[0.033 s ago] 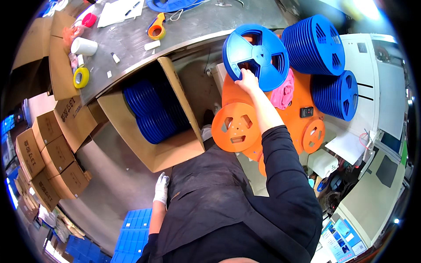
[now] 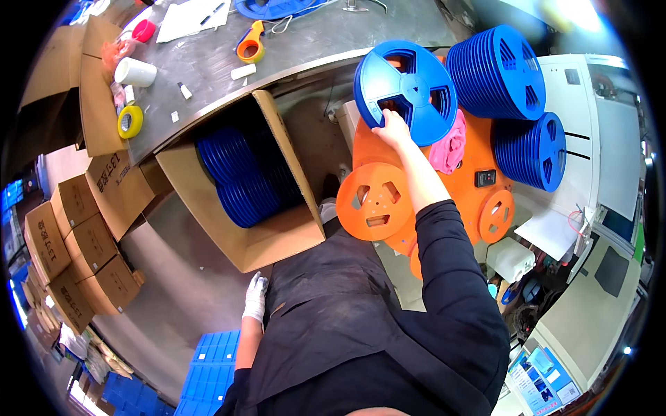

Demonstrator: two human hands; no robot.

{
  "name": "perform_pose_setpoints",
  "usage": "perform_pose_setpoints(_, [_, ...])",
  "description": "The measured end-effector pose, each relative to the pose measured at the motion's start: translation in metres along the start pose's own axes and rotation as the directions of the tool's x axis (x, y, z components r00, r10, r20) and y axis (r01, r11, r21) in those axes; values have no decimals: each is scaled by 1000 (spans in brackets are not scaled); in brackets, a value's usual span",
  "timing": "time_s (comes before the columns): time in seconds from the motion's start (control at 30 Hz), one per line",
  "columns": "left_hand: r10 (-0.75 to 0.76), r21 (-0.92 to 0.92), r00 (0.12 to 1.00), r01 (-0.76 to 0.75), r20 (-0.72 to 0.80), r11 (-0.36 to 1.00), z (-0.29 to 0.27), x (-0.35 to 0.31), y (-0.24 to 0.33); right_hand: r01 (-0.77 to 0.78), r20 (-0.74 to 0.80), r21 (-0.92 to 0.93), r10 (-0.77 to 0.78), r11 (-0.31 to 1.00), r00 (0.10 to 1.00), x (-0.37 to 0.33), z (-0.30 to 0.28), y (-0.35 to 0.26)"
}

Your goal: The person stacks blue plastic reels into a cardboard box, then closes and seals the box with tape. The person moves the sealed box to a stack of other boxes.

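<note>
A stack of blue reels [image 2: 416, 80] stands on the orange round surface [image 2: 475, 142], its top reel facing up. My right hand [image 2: 394, 128] is closed on that top blue reel, the fingertips reaching into one of its cut-out windows. Two more blue reel stacks lie to the right: one at the far side [image 2: 496, 73], one nearer [image 2: 531, 152]. My left hand [image 2: 256, 297], in a white glove, hangs beside my dark apron with fingers loosely stretched and holds nothing. An open cardboard box [image 2: 253, 251], left of my right arm, contains rows of blue reels [image 2: 260, 201].
An orange slotted disc [image 2: 374, 201] sits near my right forearm, with a pink cloth [image 2: 449, 145] and small black device [image 2: 485, 178] beyond it. The grey workbench [image 2: 208, 76] carries a tape dispenser [image 2: 250, 48] and yellow tape [image 2: 130, 122]. Cardboard boxes [image 2: 90, 243] and blue crates [image 2: 208, 374] stand left.
</note>
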State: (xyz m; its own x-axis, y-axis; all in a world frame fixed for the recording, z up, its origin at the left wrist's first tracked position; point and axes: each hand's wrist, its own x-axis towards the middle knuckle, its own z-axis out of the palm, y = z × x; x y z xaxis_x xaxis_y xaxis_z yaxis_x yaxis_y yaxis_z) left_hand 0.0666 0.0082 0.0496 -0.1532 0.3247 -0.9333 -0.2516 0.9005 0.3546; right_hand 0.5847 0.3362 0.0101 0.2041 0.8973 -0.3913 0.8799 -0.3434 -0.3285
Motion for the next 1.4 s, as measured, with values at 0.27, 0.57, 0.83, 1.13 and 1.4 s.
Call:
perform_pose_setpoints(0.27, [114, 137, 991, -122, 65, 983, -36, 49, 13, -104, -307, 24, 106, 994, 946, -90, -128, -69])
perform_pose_setpoints(0.57, [381, 279, 868, -470, 317, 837, -62, 112, 70, 150, -171, 985, 375, 84, 911, -309, -160, -146])
perform_pose_setpoints(0.83, [434, 37, 824, -478, 363, 877, -52, 66, 152, 21, 46, 881, 130, -472, 990, -366, -81, -202])
perform_pose_setpoints(1.13, [661, -309, 739, -604, 129, 735, -34, -11, 208, -68, 109, 874, 58, -480, 992, -358, -76, -211])
perform_pose_setpoints(1.4, [947, 245, 285, -938, 146, 245, 1, -59, 223, -57, 143, 900, 169, -432, 975, -346, -81, -222])
